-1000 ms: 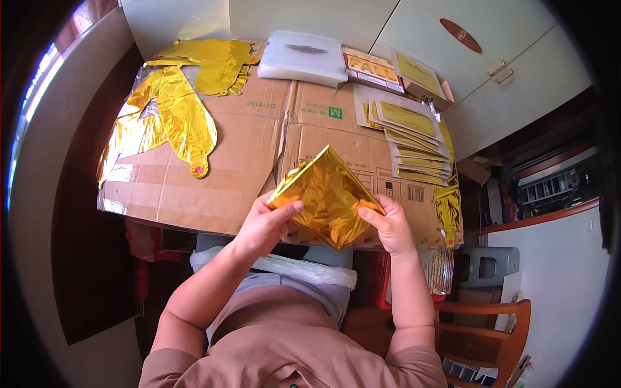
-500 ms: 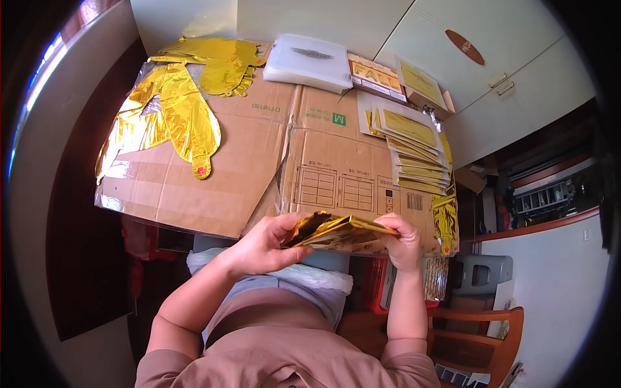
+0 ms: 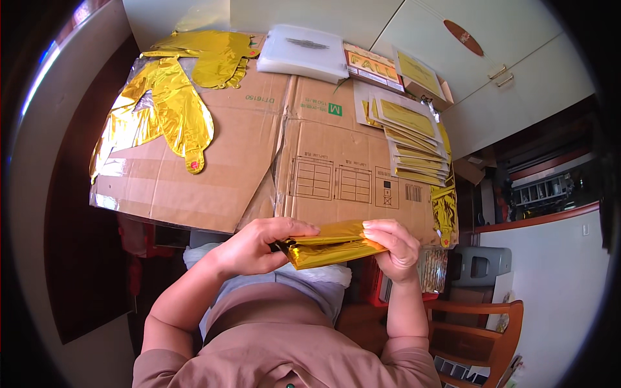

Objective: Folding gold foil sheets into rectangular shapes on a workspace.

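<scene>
A folded gold foil balloon is held up at the table's near edge, its layers parted along the side facing me. My left hand pinches its left end, thumb below and fingers on top. The right end is gripped by my right hand, with the fingers lying over the upper face. Flat gold foil balloons lie spread at the table's left. At the right is a stack of clear sleeves with folded gold foil inside.
Flattened cardboard covers the table. Along the back are a pile of clear plastic sleeves and a printed box. Another gold foil piece hangs at the right edge. A wooden chair stands at lower right.
The folded foil balloon has tilted so its broad gold face shows more. My right hand has moved slightly left and down, its fingers now over the top. The view has shifted slightly.
</scene>
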`<state>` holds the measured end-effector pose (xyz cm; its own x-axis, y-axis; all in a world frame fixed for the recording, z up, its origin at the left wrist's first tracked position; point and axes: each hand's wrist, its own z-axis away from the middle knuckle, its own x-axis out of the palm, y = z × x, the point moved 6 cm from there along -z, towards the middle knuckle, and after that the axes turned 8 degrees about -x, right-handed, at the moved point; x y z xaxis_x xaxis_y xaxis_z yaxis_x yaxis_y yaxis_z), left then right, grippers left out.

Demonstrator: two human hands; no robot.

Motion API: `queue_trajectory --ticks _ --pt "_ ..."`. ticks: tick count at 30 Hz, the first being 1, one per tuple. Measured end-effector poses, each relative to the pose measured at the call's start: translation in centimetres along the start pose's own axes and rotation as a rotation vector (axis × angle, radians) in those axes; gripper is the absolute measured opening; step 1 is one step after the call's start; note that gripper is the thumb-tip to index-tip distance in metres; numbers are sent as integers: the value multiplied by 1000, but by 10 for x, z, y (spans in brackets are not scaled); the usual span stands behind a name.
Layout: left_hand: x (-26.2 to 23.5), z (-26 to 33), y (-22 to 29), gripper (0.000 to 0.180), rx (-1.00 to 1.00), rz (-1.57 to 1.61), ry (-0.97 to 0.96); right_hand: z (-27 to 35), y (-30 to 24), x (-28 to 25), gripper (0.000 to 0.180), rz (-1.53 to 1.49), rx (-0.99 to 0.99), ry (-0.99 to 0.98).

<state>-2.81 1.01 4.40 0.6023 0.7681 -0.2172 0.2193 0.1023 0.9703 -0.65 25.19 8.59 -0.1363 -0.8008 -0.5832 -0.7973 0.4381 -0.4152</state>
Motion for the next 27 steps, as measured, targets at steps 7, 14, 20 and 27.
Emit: queue_trajectory --ticks 7,14,20,27 --pt "6 4 -13 50 66 -119 136 0 -10 1 34 134 -95 3" --pt "19 4 -46 54 -243 353 150 -2 -12 5 38 261 -183 -16" --pt "21 -4 -62 67 -353 585 186 2 0 14 36 174 -160 -107" --pt "19 -5 -60 82 -397 763 51 -12 14 17 35 43 -73 -94"
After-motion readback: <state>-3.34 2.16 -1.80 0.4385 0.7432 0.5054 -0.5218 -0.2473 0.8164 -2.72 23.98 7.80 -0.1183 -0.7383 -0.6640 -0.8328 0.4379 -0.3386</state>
